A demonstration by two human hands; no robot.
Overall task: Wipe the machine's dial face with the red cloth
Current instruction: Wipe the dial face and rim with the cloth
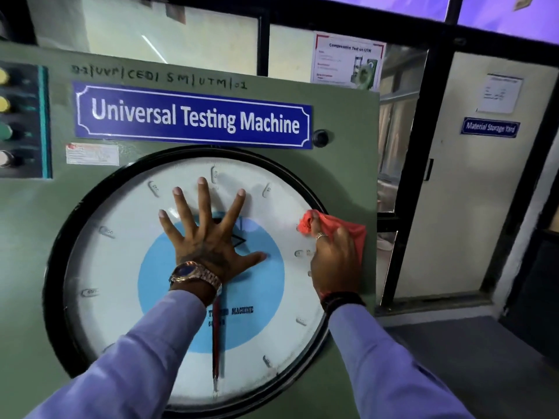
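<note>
Pressing left hand flat, fingers spread, on dial face | right hand clutching red cloth at dial's right edge

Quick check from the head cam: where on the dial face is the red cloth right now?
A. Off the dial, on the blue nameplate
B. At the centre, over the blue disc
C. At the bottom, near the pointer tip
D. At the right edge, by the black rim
D: the right hand presses the red cloth against the dial face at its right edge, while the left hand lies spread flat over the centre.
</note>
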